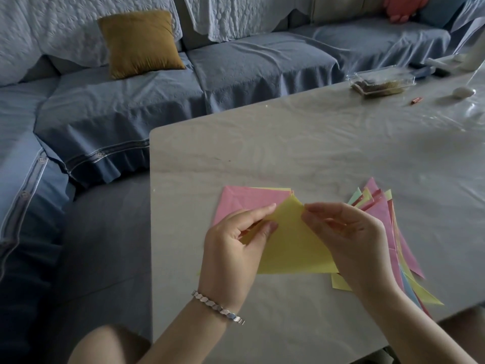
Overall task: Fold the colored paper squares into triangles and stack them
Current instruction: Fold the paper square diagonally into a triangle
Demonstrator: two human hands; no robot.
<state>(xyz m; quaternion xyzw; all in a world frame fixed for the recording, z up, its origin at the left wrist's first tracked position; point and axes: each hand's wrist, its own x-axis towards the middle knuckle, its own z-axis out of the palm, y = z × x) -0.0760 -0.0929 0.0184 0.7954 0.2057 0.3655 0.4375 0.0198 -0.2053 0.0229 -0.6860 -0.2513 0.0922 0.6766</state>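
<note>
1. I see the yellow sheet folded to a triangle, apex pointing away, low over the table; it may be touching it.
2. Left grip: thumb and fingers clamped on the sheet's left edge.
3. Right grip: fingertips pinching the sheet near its apex.
4. Square stack, pink on top, lies just behind the sheet.
5. Triangle pile is fanned out at right, partly under the right grip.
</note>
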